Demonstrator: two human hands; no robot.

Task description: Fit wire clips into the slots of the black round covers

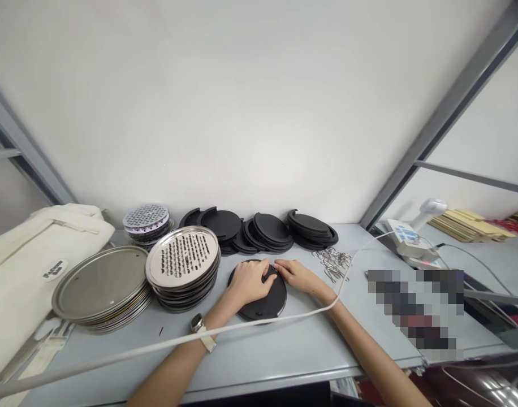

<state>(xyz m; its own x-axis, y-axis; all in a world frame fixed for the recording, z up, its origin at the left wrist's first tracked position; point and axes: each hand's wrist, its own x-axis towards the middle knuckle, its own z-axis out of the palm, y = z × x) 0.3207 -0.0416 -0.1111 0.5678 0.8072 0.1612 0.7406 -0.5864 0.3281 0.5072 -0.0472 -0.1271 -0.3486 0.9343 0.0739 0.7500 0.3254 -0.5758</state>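
A black round disc [265, 302] lies flat on the grey table in front of me. Over its upper left part rests my left hand [250, 281], fingers curled onto it and thumb pointing right. At the disc's upper right rim, my right hand [299, 277] has its fingertips pinched together; a small shiny bit shows there, too small to name. To the right is a heap of metal wire hooks [333, 263]. Behind the hands sit stacks of black discs with raised rims [271, 229].
Left stand stacks of grater discs [185, 257], metal round plates [104, 282] and perforated discs [145, 217]. A cream cloth bag [25, 260] lies far left. A white cable [242, 326] crosses before my forearms. Right are a white device with buttons [405, 234] and wooden boards [466, 229].
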